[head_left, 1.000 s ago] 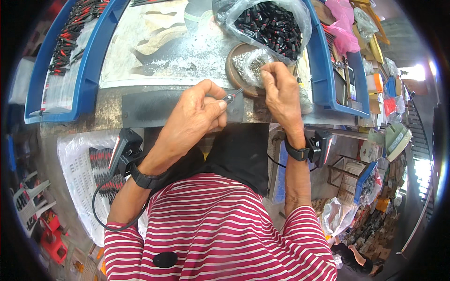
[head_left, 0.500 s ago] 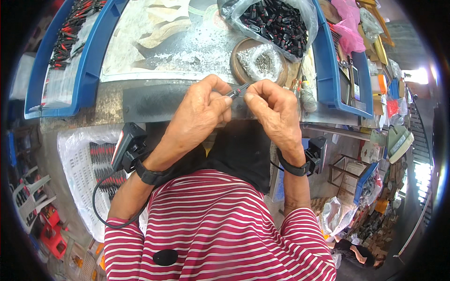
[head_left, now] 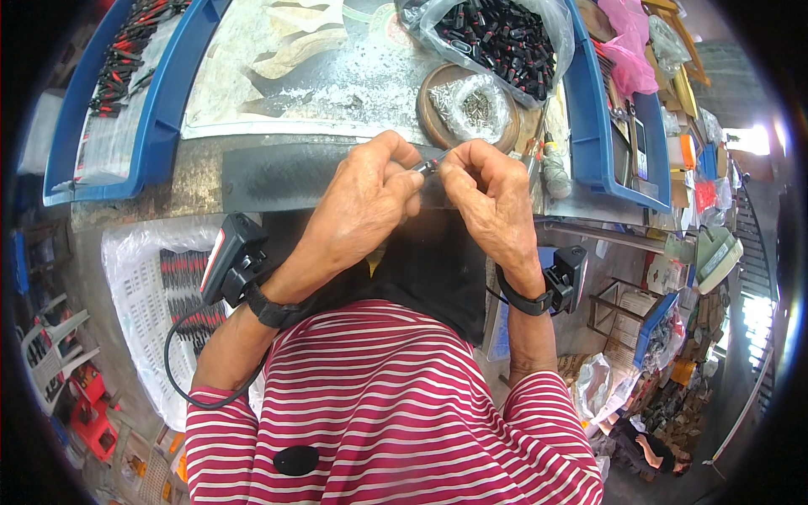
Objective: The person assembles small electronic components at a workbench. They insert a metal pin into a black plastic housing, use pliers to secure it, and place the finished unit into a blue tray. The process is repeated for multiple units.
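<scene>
A small black-and-red plastic piece (head_left: pixel 428 167) lies between my hands, just above the front edge of the worktable. My left hand (head_left: pixel 364 192) pinches its left end between thumb and fingertips. The fingertips of my right hand (head_left: pixel 494 195) are closed at its other end; whether they grip the piece or something smaller is hidden. Right behind my right hand, a round wooden dish (head_left: pixel 427 116) holds a clear bag of small metal pins (head_left: pixel 477 108). Beyond it stands an open plastic bag (head_left: pixel 562 52) full of similar black-and-red pieces.
Blue trays flank the worktable (head_left: pixel 252 93): the left tray (head_left: pixel 160 118) holds red-and-black tools, the right tray (head_left: pixel 593 143) a phone-like device (head_left: pixel 640 150). A screwdriver-like tool (head_left: pixel 551 168) lies near the right tray. A lined white basket (head_left: pixel 139 286) stands low left. Another person (head_left: pixel 644 446) is far lower right.
The piece has shifted slightly and shows less between my fingertips, with both hands a little closer together. Both hands keep their pinch.
</scene>
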### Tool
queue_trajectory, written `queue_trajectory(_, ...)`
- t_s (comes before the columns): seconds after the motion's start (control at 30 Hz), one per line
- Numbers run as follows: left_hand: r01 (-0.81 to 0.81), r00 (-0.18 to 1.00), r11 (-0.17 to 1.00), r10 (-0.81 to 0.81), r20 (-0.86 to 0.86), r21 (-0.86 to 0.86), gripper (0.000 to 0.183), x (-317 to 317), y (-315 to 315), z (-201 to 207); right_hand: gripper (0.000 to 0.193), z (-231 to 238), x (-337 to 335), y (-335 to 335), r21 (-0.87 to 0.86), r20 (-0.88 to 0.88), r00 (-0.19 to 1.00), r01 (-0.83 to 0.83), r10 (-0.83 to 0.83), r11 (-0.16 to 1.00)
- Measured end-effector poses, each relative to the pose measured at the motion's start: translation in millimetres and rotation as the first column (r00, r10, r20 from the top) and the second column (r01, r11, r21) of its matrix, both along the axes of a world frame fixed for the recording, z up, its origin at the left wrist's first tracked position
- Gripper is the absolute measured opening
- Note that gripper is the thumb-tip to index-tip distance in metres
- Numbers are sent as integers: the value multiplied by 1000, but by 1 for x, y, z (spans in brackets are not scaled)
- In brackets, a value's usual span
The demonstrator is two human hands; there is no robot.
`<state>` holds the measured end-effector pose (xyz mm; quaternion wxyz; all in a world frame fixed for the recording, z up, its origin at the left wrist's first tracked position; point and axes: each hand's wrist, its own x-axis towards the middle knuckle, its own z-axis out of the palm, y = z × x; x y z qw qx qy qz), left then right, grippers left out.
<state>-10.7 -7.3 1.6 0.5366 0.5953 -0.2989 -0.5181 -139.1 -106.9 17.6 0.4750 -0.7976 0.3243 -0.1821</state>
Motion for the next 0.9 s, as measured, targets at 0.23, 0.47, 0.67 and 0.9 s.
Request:
queue_trajectory(0.23,19,998,1000,-18,57,-5,15,0,-1,-3,11,-3,0,4,-134,-9,1000,-7,6,991)
queue_trajectory(0.47,7,996,1000,-4,91,-23,16,-2,-3,-6,9,-10,2,9,-465,2,1000,-4,5,885)
queue_trajectory(0.67,-6,1000,1000,6,2,29,18,-2,0,1,15,-12,-4,4,73,33,997,68,-71,995)
queue_trajectory(0.9,0,984,1000,-3,-177,-16,18,3,4,10,20,-7,-9,5,625,227,951,23,-210,780)
